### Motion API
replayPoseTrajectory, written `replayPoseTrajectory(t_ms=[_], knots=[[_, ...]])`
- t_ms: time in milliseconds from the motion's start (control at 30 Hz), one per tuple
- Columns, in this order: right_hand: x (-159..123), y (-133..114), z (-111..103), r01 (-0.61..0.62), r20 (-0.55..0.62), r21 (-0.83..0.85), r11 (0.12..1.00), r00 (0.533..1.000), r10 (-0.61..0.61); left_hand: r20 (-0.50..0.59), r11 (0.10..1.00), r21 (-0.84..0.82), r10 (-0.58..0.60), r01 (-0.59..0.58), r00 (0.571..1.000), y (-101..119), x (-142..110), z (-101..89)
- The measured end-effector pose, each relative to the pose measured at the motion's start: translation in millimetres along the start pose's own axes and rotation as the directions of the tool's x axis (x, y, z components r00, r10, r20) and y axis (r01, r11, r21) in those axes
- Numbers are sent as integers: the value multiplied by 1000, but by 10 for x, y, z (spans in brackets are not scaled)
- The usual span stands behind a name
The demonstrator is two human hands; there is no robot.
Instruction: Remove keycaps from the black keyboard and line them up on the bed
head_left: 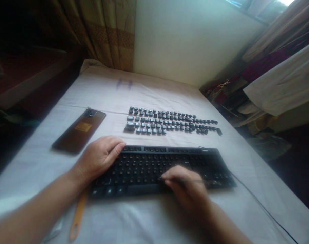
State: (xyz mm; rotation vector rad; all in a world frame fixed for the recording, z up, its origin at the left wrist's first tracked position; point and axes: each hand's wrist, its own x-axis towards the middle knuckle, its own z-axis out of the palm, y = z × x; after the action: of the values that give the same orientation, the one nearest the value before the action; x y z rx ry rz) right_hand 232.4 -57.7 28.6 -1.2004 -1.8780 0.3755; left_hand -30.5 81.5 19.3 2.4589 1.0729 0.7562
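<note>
A black keyboard (pixel 167 166) with most keycaps taken off lies on a white cloth in front of me. My left hand (pixel 98 157) rests palm down on the keyboard's left end, fingers curled over its top edge. My right hand (pixel 187 184) hovers over the lower middle of the keyboard, fingers pinched on a thin dark tool (pixel 195 180) that points right. Several loose black keycaps (pixel 169 122) lie in rows on the cloth beyond the keyboard.
A dark phone (pixel 79 130) lies face down to the left. An orange handled tool (pixel 78 217) lies near the front edge under my left forearm. The keyboard cable (pixel 261 206) runs off to the right. The white-covered table (pixel 149 91) stands against a wall, with curtains behind.
</note>
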Motion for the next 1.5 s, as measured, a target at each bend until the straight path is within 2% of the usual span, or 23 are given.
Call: replayPoseTrajectory(t_ms=[100,200,267,467,567,667,767,900,1033,1200,1333,1500], knots=[[-1,-17,7,-70,-97,149,986,992,85,1,1000,9,12,-12,1000,10,-1,2],[-7,-27,6,-170,-244,323,931,936,255,-4,999,20,34,-34,999,7,-4,6],[-15,-27,7,-201,-263,358,912,915,305,-15,998,38,59,-58,998,4,-4,1],[38,-102,22,-154,-219,294,944,950,223,-87,977,136,177,-164,980,127,-17,-63],[127,-182,48,-135,-229,284,949,952,204,-87,973,41,229,-226,969,293,-61,-66],[229,-245,104,-130,-261,287,949,943,208,4,959,-96,269,-267,963,438,-125,-27],[306,-295,180,-109,-269,290,951,944,191,56,951,-209,244,-227,968,506,-181,26],[328,-348,265,-104,-255,303,947,949,186,75,932,-333,181,-146,981,536,-208,63],[306,-349,299,-102,-243,310,945,953,183,106,910,-406,134,-80,985,571,-194,59],[317,-335,301,-41,-208,278,960,973,102,168,901,-432,33,44,985,595,-176,42],[321,-358,304,44,-187,246,968,982,3,177,921,-386,11,59,984,597,-176,37],[277,-361,341,9,-222,214,977,974,40,179,926,-370,-15,81,984,626,-184,40]])
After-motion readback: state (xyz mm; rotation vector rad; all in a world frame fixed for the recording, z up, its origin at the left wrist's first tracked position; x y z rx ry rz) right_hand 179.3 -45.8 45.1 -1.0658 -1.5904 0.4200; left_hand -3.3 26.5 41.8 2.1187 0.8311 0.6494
